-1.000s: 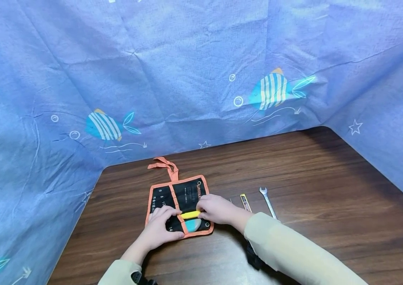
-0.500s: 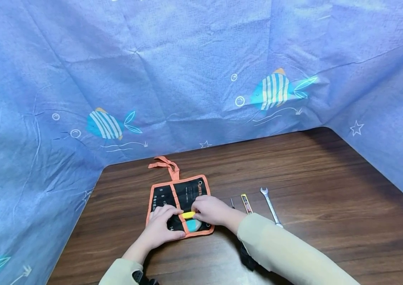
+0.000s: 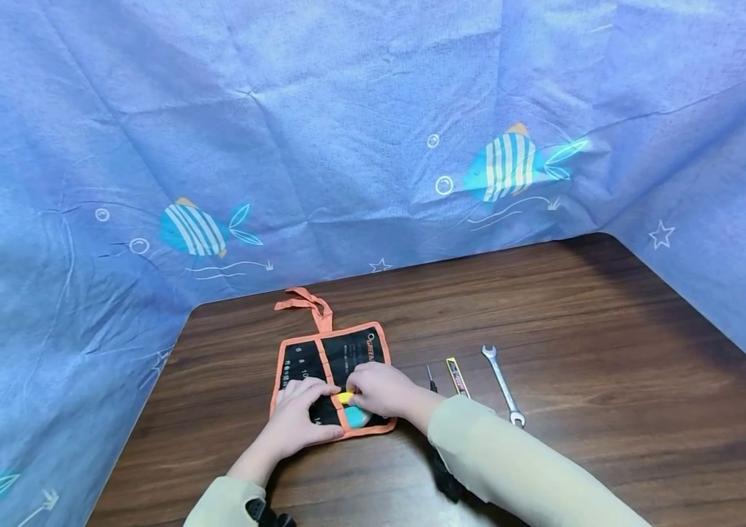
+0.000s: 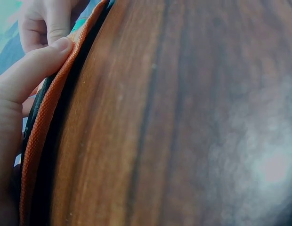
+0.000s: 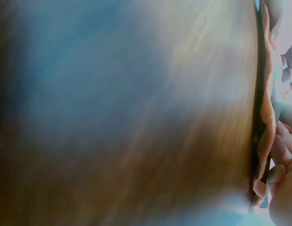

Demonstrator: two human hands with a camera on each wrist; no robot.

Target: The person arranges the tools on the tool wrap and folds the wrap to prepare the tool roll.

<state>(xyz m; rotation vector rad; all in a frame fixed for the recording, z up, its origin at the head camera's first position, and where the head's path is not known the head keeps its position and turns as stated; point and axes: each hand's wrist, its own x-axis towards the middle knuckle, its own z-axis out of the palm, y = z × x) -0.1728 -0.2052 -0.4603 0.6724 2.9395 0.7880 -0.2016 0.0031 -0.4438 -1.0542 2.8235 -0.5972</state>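
Observation:
A black tool roll (image 3: 353,347) with orange trim lies unrolled at centre left, its pockets numbered in white. My left hand (image 3: 293,417) rests on it, index fingertip at the orange pocket edge and thumb on the lower trim. In the left wrist view that thumb (image 4: 44,59) presses the orange border. My right hand (image 3: 375,388) pinches a slim yellow tool (image 3: 345,398) that sits partly in a pocket; its far end is hidden by the fingers. Just below, a teal and grey rounded tool (image 3: 355,416) sticks out of the neighbouring pocket.
Right of the tool roll, a thin dark screwdriver-like tool (image 3: 431,378), a narrow yellow-edged pack (image 3: 457,377) and a silver open-ended wrench (image 3: 503,384) lie on the wooden table (image 3: 577,315). Orange ties (image 3: 310,304) extend behind the roll. A blue fish-print cloth (image 3: 346,146) hangs around the table.
My right hand has moved left with the yellow tool, and less of the tool shows outside the pocket. My left hand has stayed in place.

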